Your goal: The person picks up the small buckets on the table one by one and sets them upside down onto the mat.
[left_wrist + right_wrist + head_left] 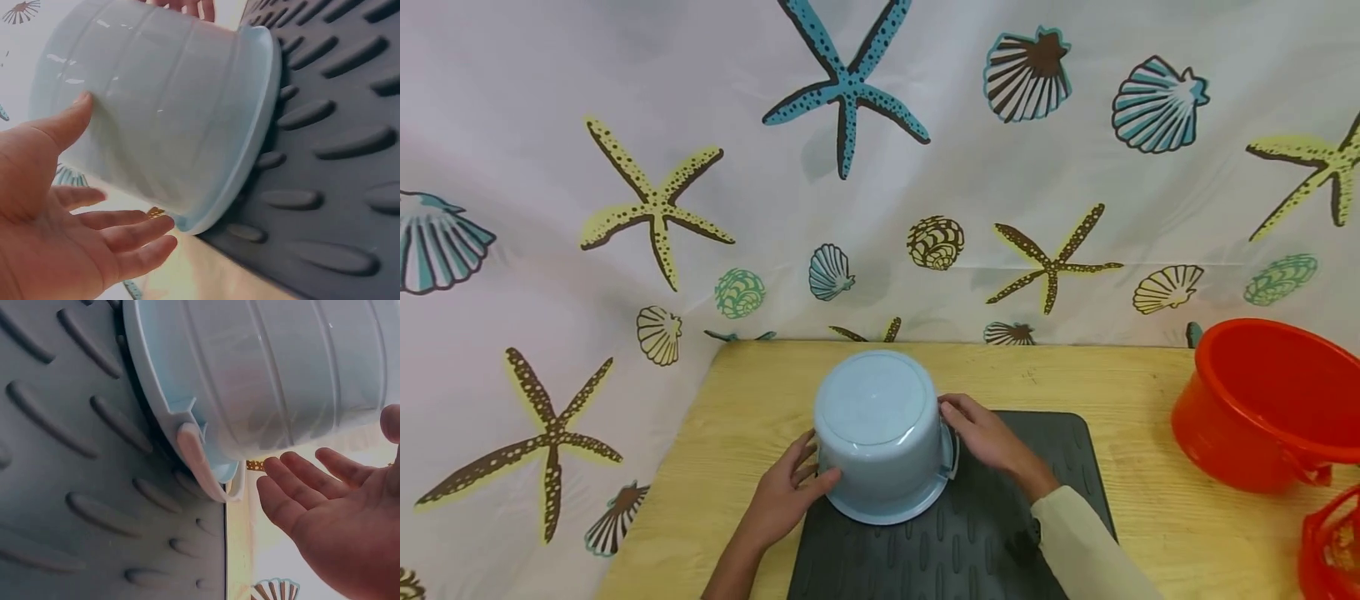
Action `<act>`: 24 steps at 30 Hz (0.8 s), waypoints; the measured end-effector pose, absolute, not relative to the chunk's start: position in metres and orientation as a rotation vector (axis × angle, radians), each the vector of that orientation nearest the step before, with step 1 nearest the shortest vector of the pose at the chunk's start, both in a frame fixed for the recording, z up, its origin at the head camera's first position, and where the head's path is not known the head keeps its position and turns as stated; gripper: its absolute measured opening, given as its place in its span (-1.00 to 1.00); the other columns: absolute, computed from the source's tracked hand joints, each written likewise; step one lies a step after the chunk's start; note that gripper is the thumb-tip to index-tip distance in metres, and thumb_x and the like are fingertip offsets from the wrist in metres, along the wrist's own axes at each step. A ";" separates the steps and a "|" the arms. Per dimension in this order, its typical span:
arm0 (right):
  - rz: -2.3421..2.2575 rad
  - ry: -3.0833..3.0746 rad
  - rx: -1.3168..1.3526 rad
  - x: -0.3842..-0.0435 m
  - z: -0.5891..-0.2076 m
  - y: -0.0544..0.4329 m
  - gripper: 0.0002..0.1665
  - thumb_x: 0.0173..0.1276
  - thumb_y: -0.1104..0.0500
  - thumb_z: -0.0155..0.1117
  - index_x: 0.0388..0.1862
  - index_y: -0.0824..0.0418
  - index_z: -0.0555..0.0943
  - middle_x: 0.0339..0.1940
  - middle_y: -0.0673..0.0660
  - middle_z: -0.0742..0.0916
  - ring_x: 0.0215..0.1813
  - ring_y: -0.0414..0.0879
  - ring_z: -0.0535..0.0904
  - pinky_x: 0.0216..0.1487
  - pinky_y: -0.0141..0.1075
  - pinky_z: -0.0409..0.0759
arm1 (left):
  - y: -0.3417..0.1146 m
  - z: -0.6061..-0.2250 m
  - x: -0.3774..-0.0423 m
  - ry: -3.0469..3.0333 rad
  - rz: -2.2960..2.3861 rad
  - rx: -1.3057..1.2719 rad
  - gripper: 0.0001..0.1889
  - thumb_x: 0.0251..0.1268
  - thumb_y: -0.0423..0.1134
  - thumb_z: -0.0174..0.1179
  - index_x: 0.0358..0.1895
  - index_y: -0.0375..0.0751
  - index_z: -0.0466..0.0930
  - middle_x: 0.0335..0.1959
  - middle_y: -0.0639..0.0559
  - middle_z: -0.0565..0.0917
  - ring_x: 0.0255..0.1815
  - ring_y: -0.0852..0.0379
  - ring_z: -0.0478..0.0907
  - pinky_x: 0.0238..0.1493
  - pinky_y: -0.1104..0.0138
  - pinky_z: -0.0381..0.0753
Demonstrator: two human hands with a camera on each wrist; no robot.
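Observation:
A pale blue bucket stands upside down, its base facing up and its wide rim on a dark ribbed rubber mat. At its left side is my left hand, fingers spread; in the left wrist view the thumb lies against the bucket wall. My right hand is at the other side with fingers extended. The right wrist view shows those fingers close to the wall; whether they touch it I cannot tell. The bucket's handle hangs at the rim on that side.
A large red tub stands on the wooden table at the right. Part of a second red container shows at the lower right edge. Behind the table hangs a white curtain printed with starfish and shells.

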State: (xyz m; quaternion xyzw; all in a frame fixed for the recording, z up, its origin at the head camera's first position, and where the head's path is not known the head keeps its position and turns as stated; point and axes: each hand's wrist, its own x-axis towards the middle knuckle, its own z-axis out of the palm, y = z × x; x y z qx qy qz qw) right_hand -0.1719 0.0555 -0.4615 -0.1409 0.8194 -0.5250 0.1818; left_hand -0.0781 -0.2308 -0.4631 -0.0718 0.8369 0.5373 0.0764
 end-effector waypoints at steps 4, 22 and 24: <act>-1.457 2.369 -0.361 -0.169 -0.462 0.067 -0.38 0.53 -0.16 -0.18 0.39 0.17 0.31 0.33 0.20 0.49 0.33 0.14 0.42 0.30 0.12 0.36 | -0.228 -0.458 -0.083 2.537 1.553 -0.209 -0.06 0.22 0.11 0.22 0.53 -0.03 -0.15 0.48 -0.26 0.14 0.38 -0.28 0.28 0.25 -0.04 0.44; -1.517 2.524 -0.349 -0.140 -0.459 0.145 -0.37 0.49 -0.13 -0.05 0.43 0.10 0.23 0.39 0.17 0.44 0.36 0.12 0.42 0.28 0.06 0.42 | -0.204 -0.408 -0.088 2.845 1.401 -0.039 -0.14 0.30 0.10 0.14 0.52 -0.08 -0.11 0.51 -0.16 0.09 0.47 -0.18 0.13 0.28 -0.14 0.34; -1.533 2.525 -0.355 -0.135 -0.456 0.158 -0.36 0.48 -0.13 -0.02 0.43 0.10 0.22 0.39 0.18 0.43 0.36 0.12 0.41 0.30 0.05 0.40 | -0.198 -0.400 -0.089 2.879 1.375 -0.038 -0.14 0.29 0.11 0.14 0.52 -0.08 -0.10 0.51 -0.16 0.10 0.47 -0.18 0.11 0.30 -0.14 0.32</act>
